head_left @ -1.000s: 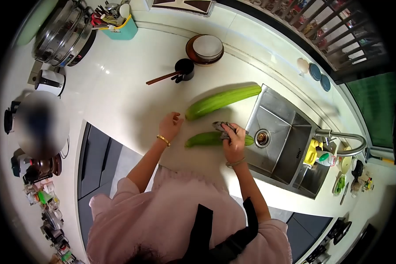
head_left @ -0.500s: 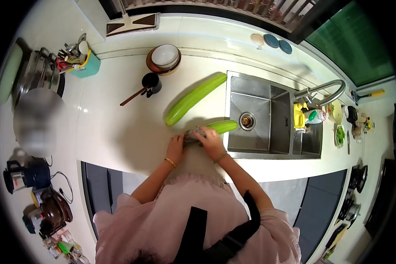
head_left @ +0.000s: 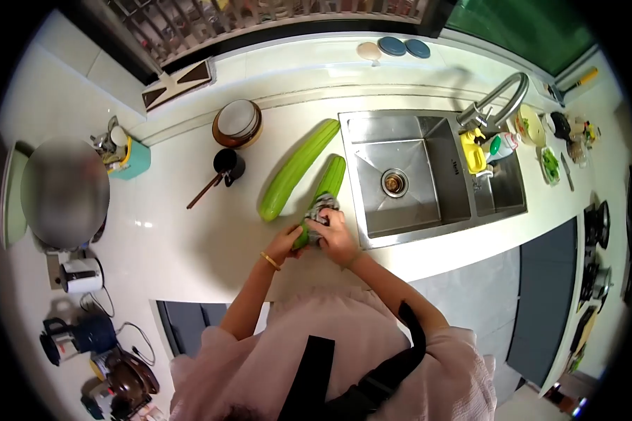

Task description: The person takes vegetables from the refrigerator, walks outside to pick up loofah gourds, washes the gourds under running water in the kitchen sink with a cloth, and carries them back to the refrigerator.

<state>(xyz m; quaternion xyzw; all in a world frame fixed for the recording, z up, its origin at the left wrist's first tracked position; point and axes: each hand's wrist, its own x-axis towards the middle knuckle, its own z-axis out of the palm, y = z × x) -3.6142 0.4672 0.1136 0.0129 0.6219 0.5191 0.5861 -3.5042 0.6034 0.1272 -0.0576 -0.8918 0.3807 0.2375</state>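
Observation:
A smaller green gourd (head_left: 331, 175) lies at a slant on the white counter, its near end in my left hand (head_left: 286, 242), whose fingers wrap round it. My right hand (head_left: 336, 237) is closed on a crumpled grey patterned cloth (head_left: 323, 207), which is pressed against the middle of the same gourd and hides part of it. Just to the left, untouched, rests a longer green gourd (head_left: 296, 172).
The steel sink (head_left: 407, 168) and its faucet (head_left: 502, 98) are to the right. Behind the gourds, stacked bowls (head_left: 237, 119) stand near a black cup (head_left: 229, 165) with chopsticks. A knife (head_left: 567, 172) lies beyond the sink, beside a box of greens (head_left: 549, 165).
The smaller gourd has turned from nearly crosswise to a steep slant. My left hand has taken hold of its near end, and the cloth in my right hand has come to its middle. The view has turned.

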